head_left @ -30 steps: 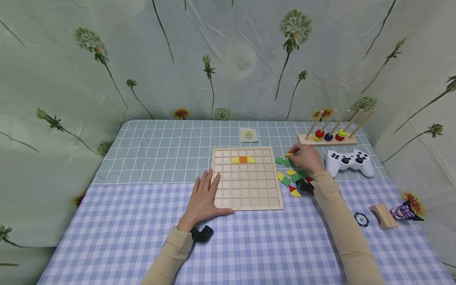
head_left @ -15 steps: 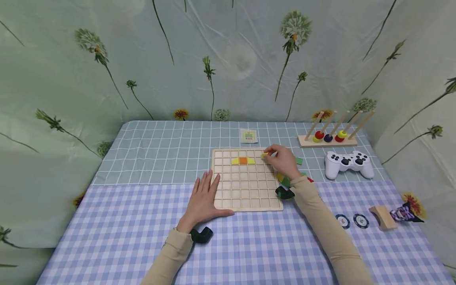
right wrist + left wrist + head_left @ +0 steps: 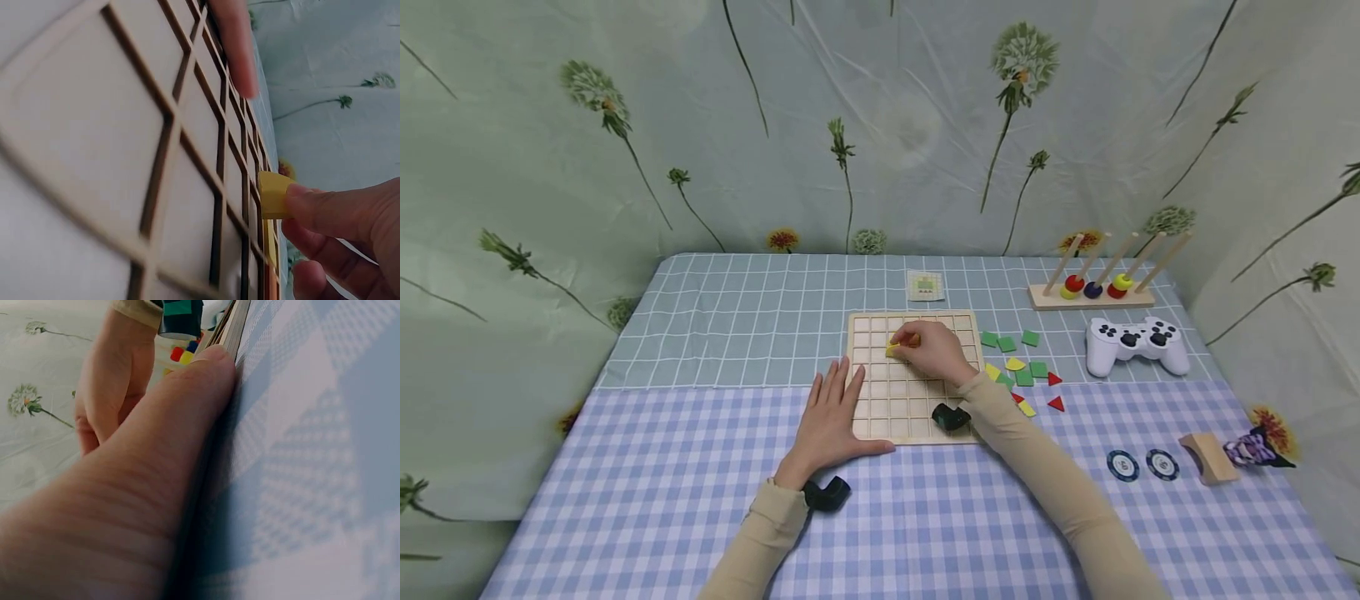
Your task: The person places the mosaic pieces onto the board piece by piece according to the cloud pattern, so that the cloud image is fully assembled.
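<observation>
A wooden grid board [image 3: 880, 417] lies on the table. My right hand [image 3: 934, 352] pinches a yellow curved-edge tile [image 3: 274, 197] between thumb and fingers, over the board's upper left cells. In the head view that hand covers most of the orange and yellow tiles set in the grid; an orange sliver shows in the right wrist view. My left hand [image 3: 829, 421] rests with spread fingers along the board's left edge, its thumb on the near edge. Right of the board lie loose green square tiles [image 3: 1007, 344], yellow tiles [image 3: 1015, 364] and red triangle tiles [image 3: 1056, 404].
Behind the board lies a small pattern card [image 3: 925, 286]. At the back right stand a peg rack [image 3: 1090, 300] with coloured beads and a white game controller [image 3: 1137, 344]. Two round chips [image 3: 1123, 466], a wooden arch block [image 3: 1208, 457] and a purple figure [image 3: 1253, 447] lie front right.
My right hand has carried the yellow tile left from the loose pile, across the board to its upper left cells. My left hand has stayed in place.
</observation>
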Motion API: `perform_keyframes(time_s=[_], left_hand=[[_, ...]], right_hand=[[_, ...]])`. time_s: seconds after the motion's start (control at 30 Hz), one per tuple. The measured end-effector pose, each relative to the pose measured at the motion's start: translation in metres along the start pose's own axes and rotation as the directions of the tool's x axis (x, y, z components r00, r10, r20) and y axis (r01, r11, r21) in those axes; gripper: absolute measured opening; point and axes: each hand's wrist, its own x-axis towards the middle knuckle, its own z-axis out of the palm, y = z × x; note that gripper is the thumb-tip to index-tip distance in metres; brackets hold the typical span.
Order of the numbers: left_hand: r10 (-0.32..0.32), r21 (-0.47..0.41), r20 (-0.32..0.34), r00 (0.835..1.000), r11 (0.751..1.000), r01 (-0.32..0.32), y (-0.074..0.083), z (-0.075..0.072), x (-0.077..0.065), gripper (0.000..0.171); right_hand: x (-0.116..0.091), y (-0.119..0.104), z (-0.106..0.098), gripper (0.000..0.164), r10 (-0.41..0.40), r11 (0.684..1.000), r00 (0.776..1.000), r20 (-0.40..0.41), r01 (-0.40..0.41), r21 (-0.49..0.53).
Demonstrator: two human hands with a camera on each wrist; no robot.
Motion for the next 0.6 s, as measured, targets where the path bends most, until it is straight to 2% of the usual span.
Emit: perform_keyframes(time_s=[0.23,0.6], left_hand=[[0.01,-0.005,-0.011,1.0,1.0,-0.01,0.001,0.0,0.0,0.123],[0.021,-0.002,-0.021,1.0,1.0,-0.021,0.0,0.0,0.0,0.123]], right_hand=[[0.005,-0.01,0.009,0.006,-0.018,1.0,0.999,0.043,0.018,0.003],[0.01,-0.013,0.014,0.008,-0.008,0.996,0.995,0.097,0.017,-0.091]])
